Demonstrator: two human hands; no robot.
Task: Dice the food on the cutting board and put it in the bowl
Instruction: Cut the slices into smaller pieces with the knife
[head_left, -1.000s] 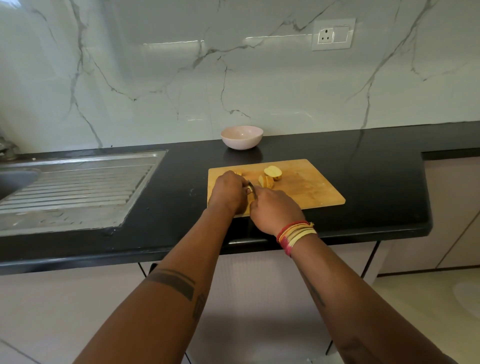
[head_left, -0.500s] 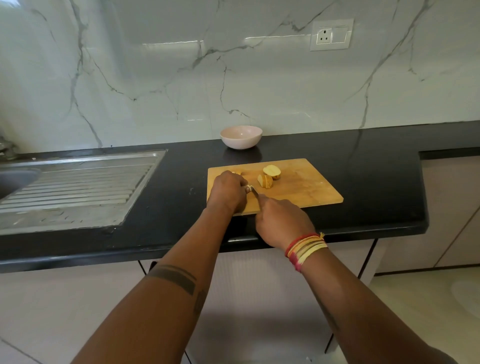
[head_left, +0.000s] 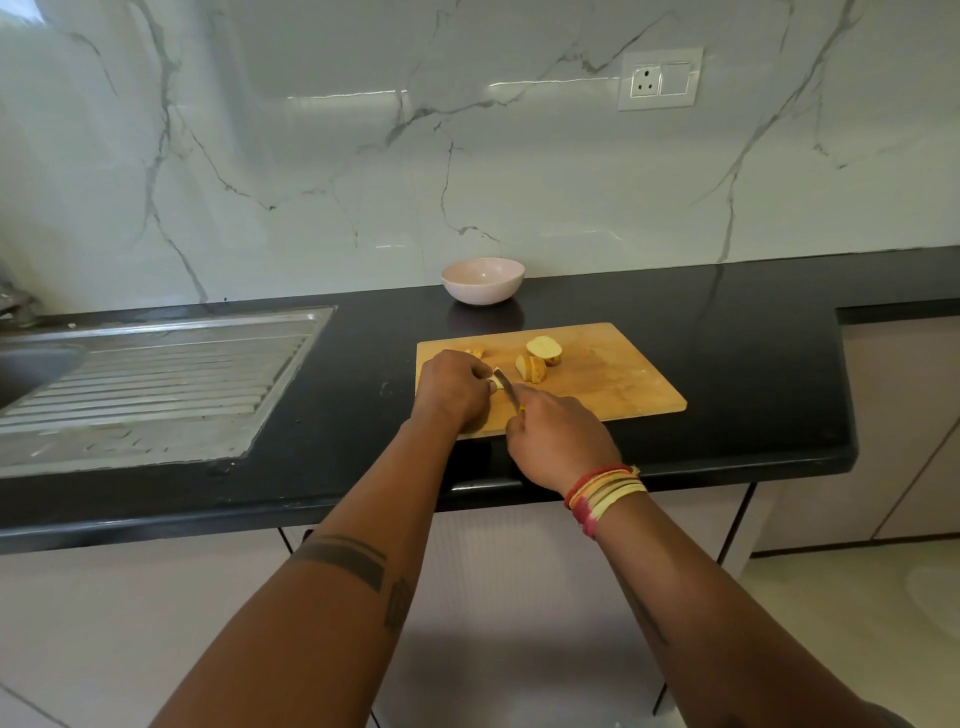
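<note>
A wooden cutting board (head_left: 613, 384) lies on the black counter. Two potato chunks (head_left: 540, 358) with yellow flesh sit near its far middle, and a small piece (head_left: 474, 353) peeks out beyond my left hand. My left hand (head_left: 451, 389) curls over a pale potato piece (head_left: 496, 383) at the board's left end. My right hand (head_left: 558, 441) grips a knife (head_left: 506, 387) whose blade points away from me into that piece. An empty pale pink bowl (head_left: 483, 279) stands behind the board by the wall.
A steel sink drainboard (head_left: 156, 384) is set into the black counter (head_left: 753, 374) at the left, its basin at the far left edge. The marble wall carries a socket (head_left: 660, 79). The counter's front edge runs just below my wrists.
My right hand has drawn back toward me and slightly right, pulling the knife along the piece. My left hand has stayed over the potato.
</note>
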